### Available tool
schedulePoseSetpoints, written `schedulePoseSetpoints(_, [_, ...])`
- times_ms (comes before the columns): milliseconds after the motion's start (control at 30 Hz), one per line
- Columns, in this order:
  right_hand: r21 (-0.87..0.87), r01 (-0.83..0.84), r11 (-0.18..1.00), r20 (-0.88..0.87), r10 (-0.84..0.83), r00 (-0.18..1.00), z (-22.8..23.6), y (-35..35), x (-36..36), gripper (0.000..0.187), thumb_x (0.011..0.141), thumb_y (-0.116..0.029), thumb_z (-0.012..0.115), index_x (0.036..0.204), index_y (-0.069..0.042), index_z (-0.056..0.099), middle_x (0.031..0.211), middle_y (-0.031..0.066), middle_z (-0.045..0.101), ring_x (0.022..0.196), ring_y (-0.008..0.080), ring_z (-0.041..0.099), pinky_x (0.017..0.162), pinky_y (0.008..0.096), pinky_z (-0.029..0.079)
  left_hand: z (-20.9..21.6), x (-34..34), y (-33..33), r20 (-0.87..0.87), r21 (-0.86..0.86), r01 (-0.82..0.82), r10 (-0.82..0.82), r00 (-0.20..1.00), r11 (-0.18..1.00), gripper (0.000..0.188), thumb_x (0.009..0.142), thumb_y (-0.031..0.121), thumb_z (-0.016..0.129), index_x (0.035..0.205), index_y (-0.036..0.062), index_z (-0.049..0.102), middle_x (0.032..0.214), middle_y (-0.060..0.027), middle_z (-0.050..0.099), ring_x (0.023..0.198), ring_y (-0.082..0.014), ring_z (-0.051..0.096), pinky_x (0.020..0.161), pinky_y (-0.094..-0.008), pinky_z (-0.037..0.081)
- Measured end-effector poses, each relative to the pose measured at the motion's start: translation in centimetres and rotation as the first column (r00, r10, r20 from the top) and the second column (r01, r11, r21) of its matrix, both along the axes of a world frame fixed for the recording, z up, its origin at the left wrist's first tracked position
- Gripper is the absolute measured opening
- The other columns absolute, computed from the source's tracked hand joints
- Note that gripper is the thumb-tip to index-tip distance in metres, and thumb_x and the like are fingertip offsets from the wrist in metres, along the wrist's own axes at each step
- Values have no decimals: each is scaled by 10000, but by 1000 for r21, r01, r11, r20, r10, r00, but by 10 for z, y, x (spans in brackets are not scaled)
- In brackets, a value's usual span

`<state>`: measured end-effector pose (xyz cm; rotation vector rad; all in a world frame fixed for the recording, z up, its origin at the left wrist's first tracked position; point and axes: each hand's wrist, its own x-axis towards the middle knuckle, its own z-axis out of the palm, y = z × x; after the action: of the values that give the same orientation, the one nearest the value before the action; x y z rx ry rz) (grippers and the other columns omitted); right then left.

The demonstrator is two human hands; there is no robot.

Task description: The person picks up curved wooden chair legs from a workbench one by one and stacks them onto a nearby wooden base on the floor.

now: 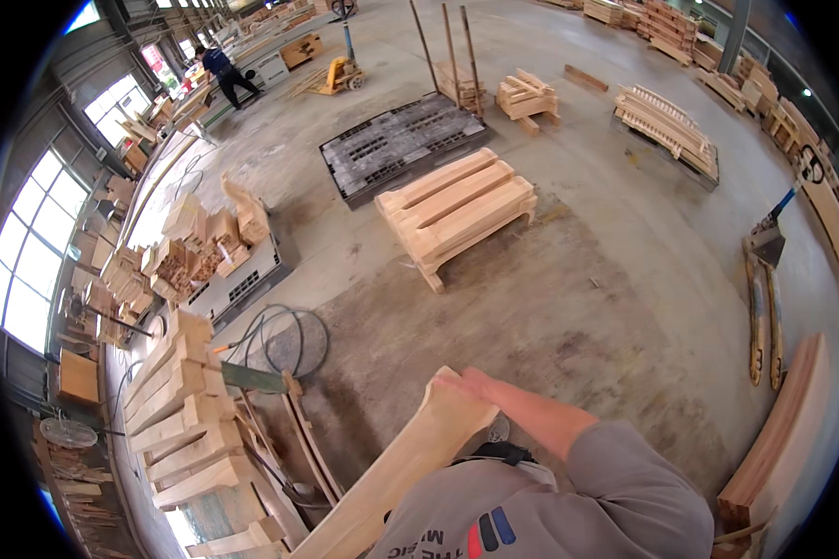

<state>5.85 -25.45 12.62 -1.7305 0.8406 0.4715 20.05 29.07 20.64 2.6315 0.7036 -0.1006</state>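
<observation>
A long, pale shaped wooden board (396, 461) with a flared end slants up in front of my body from the lower edge. My right hand (473, 383) is closed over its flared far end, the arm reaching across from my right side. My left hand does not show. Beside the board on the left, several similar shaped wooden pieces (191, 433) lie side by side in a row. Farther out on the floor stands a stack of long pale wooden pieces (461, 205) with curved ends.
Beyond the stack lies a dark plastic pallet (401, 140). A coiled hose (294, 340) rests on the floor at left, near piled wood blocks (200, 242). At right are a pallet jack (764, 279) and stacked planks (783, 429). Another person (226, 74) bends far off at upper left.
</observation>
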Motion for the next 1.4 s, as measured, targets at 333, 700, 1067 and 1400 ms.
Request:
schedulePoseSetpoints(333, [-112, 246, 963, 65, -240, 969, -8, -190, -14, 1022, 680, -803, 545, 990, 167, 630, 1040, 309, 633, 1011, 363, 629, 849, 415, 480, -14, 50, -189, 6, -108, 34, -33, 999, 994, 546, 862, 455, 559, 1112, -31, 589, 1018, -168, 645, 906, -295, 614, 758, -416, 493])
schedulePoseSetpoints(700, [-272, 625, 731, 54, -637, 769, 16, -431, -19, 862, 700, -766, 563, 924, 56, 697, 904, 196, 692, 916, 311, 661, 789, 381, 502, -48, 268, -531, 30, -308, 201, -201, 979, 930, 612, 848, 520, 566, 1096, -39, 604, 1020, -172, 649, 895, -287, 622, 744, -420, 498])
schedulePoseSetpoints(1067, [-272, 672, 689, 222, -634, 740, 14, -634, 24, 726, 752, -675, 633, 864, 40, 688, 757, 69, 646, 709, 141, 588, 622, 333, 473, -56, 401, -716, 91, -501, 206, -186, 978, 841, 680, 835, 585, 573, 1080, -47, 620, 1023, -175, 653, 884, -279, 630, 730, -423, 503])
schedulePoseSetpoints(1400, [-218, 535, 817, -204, -574, 793, -27, -814, 90, 799, 758, -684, 611, 967, 86, 646, 880, 140, 654, 824, 218, 621, 709, 388, 492, -9, 345, -836, -54, 126, 76, -70, 996, 989, 875, 763, 653, 558, 1074, -163, 600, 1133, -292, 611, 1105, -381, 569, 966, -410, 407])
